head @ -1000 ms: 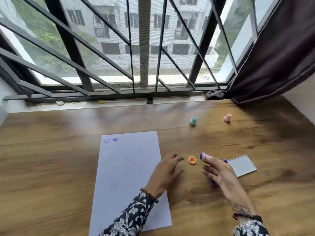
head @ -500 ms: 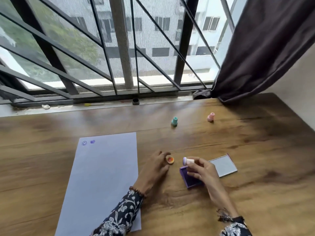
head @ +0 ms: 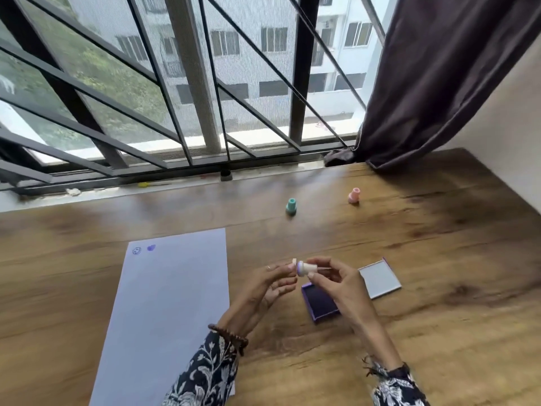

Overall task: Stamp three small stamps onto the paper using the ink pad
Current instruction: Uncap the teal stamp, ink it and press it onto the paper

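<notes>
My right hand (head: pixel 341 284) pinches a small white stamp with a purple face (head: pixel 306 268), held sideways above the table. My left hand (head: pixel 263 287) meets it from the left, fingertips on a small pale cap (head: pixel 293 261) at the stamp's face end. Just below the hands lies the open purple ink pad (head: pixel 319 303), its lid (head: pixel 380 278) flat to the right. The pale paper (head: pixel 175 303) lies to the left and bears two purple prints (head: pixel 143 249) near its top left corner. A teal stamp (head: pixel 291 206) and a pink stamp (head: pixel 354 195) stand farther back.
The wooden table (head: pixel 439 259) runs up to a window sill with black bars (head: pixel 190 159). A dark curtain (head: pixel 439 83) hangs at the back right and touches the table. A wall borders the right side.
Both hands rose off the table and came together. The right hand lifted the stamp from above the ink pad; the left hand picked up the small cap and brought it to the stamp's face.
</notes>
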`<state>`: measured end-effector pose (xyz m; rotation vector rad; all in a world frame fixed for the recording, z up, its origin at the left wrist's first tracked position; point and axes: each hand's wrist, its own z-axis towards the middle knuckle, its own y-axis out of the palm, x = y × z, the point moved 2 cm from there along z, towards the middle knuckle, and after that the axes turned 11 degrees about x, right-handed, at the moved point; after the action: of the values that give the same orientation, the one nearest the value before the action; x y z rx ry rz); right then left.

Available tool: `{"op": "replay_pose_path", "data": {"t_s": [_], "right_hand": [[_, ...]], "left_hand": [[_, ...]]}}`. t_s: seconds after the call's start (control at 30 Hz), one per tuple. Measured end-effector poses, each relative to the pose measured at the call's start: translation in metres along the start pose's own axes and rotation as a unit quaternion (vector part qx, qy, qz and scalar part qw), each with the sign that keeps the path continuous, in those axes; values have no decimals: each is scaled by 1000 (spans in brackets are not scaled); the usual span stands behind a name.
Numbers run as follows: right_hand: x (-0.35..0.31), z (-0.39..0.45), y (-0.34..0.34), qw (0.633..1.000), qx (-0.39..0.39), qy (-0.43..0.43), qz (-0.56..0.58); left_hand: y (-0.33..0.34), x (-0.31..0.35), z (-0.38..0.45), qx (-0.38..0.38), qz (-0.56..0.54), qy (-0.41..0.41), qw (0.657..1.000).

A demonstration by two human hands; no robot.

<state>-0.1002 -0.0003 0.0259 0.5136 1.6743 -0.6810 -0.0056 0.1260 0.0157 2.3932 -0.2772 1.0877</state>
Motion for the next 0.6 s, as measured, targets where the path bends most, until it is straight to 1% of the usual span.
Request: {"op": "replay_pose_path", "data": {"t_s": [0.1, 0.27, 0.33, 0.47, 0.6], "right_hand": [[-6, -2, 1, 999, -12, -30, -6], [-11, -3, 1, 996, 18, -70, -58], [-12, -1, 1, 995, 21, -73, -62], [-15, 7, 0, 997, -1, -62, -55], [-12, 21, 2, 998, -5, -38, -46]], "left_hand": [[-2, 1, 0, -5, 1, -3, 1000], [-7, 2, 6, -14, 0, -19, 1000], [-9, 2, 7, -18, -3, -18, 1000], [-9, 2, 10, -13, -2, -6, 1000], [-5, 2, 19, 4, -20, -22, 1000]]}}
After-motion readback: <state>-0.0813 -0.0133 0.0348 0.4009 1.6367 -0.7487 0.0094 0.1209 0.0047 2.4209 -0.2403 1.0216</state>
